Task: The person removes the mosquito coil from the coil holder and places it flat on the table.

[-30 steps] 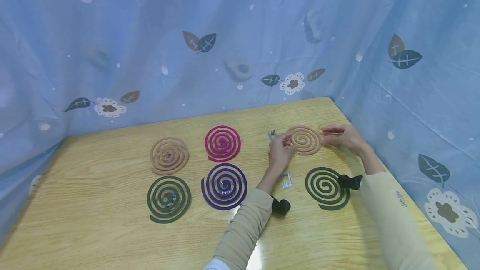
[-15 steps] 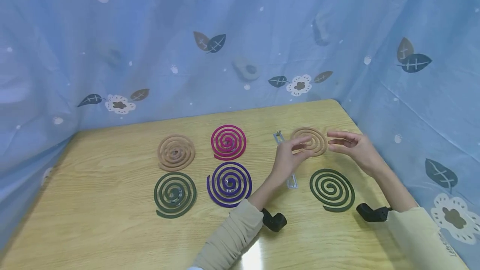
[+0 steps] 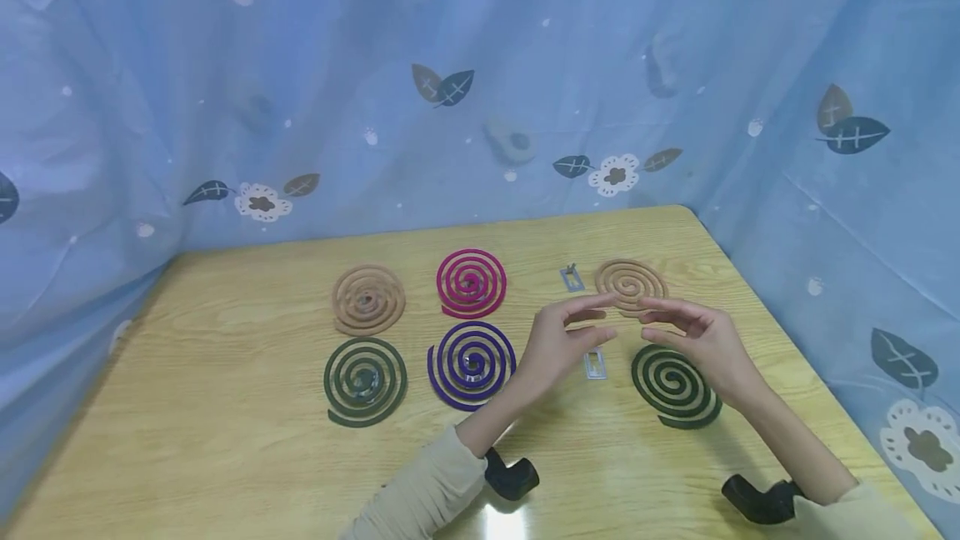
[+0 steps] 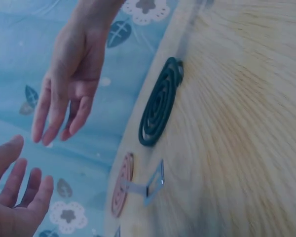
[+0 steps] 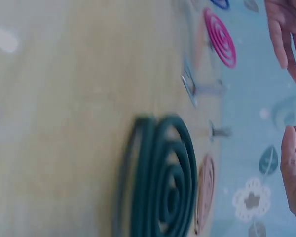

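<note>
My left hand (image 3: 562, 340) and right hand (image 3: 701, 344) hover over the table's right part, fingers loosely bent, fingertips facing each other and nothing between them. Behind them lies a tan mosquito coil (image 3: 632, 283), partly overlapped by the fingertips in the head view. A dark green coil (image 3: 675, 380) lies under the right hand. To the left of these two coils, two small metal coil stands (image 3: 595, 365) sit on the table, each with an upright tab. In the left wrist view the right hand (image 4: 74, 79) appears above the coils.
Further left, a pink coil (image 3: 471, 282), a purple coil (image 3: 474, 365), a tan coil (image 3: 367, 332) and a green coil (image 3: 366, 423) rest over metal stands. A blue patterned curtain (image 3: 337, 107) borders the wooden table (image 3: 247, 407) at the back and sides.
The left hand has come away from the right-hand tan coil, which stays on the table. Both hands have drawn back toward the person and closer together. The head view has shifted slightly left.
</note>
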{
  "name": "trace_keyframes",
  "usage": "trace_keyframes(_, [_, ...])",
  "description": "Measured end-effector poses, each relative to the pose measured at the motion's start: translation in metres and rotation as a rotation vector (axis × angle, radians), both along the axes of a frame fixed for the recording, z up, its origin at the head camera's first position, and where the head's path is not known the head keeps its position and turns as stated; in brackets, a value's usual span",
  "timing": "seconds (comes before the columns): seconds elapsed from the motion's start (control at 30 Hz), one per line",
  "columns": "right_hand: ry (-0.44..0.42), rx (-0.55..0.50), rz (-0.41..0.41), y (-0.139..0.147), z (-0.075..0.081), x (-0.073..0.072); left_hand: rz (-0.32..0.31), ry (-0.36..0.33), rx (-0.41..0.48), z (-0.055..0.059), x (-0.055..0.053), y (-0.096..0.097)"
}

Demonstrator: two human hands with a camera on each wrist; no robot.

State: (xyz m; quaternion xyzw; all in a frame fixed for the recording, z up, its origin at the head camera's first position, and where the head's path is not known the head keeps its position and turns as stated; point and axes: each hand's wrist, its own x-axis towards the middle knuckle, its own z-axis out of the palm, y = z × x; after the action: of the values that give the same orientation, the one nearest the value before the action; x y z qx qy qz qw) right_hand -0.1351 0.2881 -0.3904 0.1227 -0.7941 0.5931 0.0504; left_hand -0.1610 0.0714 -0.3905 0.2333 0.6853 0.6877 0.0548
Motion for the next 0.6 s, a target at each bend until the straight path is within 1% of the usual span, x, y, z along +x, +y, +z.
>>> trace_keyframes(0.07, [-0.006, -0.025, 0.020, -0.006, -0.002, 0.005, 0.005, 0.006, -0.008, 0.000, 0.003, -0.009])
trace_keyframes(0.23, [-0.019, -0.080, 0.059, -0.024, -0.003, 0.015, -0.009, -0.004, -0.027, -0.003, 0.011, -0.032])
trace_keyframes(0.4, [-0.029, -0.142, 0.098, -0.037, -0.002, 0.021, -0.025, -0.021, -0.056, -0.006, 0.018, -0.060])
trace_keyframes(0.5, [-0.042, -0.176, 0.125, -0.047, -0.005, 0.022, -0.005, -0.010, -0.085, -0.007, 0.022, -0.080])
trace_keyframes(0.6, [-0.066, -0.215, 0.174, -0.057, -0.008, 0.025, 0.014, 0.011, -0.109, -0.008, 0.025, -0.101])
